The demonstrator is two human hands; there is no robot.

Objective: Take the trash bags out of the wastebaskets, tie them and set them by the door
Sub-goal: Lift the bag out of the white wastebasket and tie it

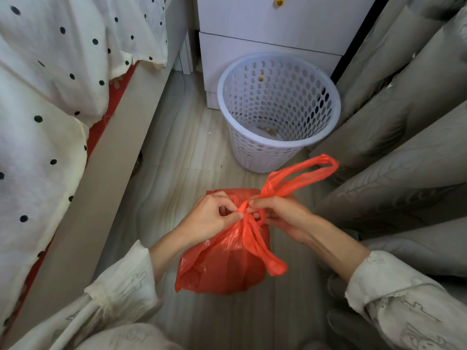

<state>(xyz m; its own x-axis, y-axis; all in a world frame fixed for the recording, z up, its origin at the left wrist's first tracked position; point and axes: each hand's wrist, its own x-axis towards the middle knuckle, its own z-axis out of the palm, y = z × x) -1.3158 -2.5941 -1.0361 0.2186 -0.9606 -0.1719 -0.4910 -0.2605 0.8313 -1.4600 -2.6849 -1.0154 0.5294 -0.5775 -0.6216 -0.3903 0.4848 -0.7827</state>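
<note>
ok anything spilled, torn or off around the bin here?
One thing: a few brownish scraps lie on the bottom of the white wastebasket, left behind with no liner in it. The red trash bag looks intact; both hands pinch its handles at the knot.

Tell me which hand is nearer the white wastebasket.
Right. The right hand grips the red bag just below the wastebasket; the left hand sits farther left.
</note>
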